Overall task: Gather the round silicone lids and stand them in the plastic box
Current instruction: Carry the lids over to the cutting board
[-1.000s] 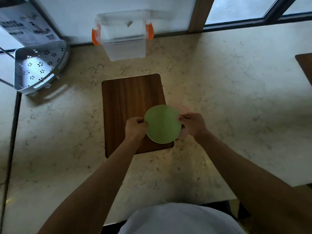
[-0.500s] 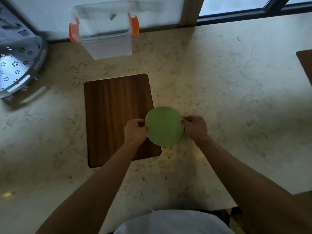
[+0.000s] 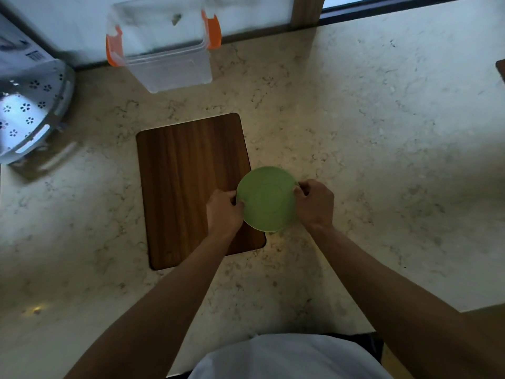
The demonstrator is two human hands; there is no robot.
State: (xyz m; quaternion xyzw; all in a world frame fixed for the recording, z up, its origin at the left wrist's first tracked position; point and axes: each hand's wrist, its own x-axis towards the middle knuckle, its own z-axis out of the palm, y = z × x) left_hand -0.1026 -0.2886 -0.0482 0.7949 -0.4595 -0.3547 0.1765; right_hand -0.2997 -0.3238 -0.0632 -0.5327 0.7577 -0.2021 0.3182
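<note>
A round green silicone lid [image 3: 267, 198] faces me, held flat over the right edge of a dark wooden board [image 3: 191, 184]. My left hand [image 3: 222, 212] pinches its left rim and my right hand [image 3: 315, 205] pinches its right rim. Whether other lids are stacked under the green one is hidden. The clear plastic box [image 3: 169, 67] with orange side clips stands open at the back of the counter, well beyond my hands, against the wall.
A white perforated metal corner rack [image 3: 30, 116] lies at the far left. A printed carton [image 3: 16, 53] sits behind it. The marble counter [image 3: 382, 149] stretches right toward a dark wooden edge [image 3: 501, 69]. A window frame runs along the back.
A pinkish lid edge that showed behind the green lid one second ago is out of sight now. Both hands keep their grip; the view has shifted slightly over the counter.
</note>
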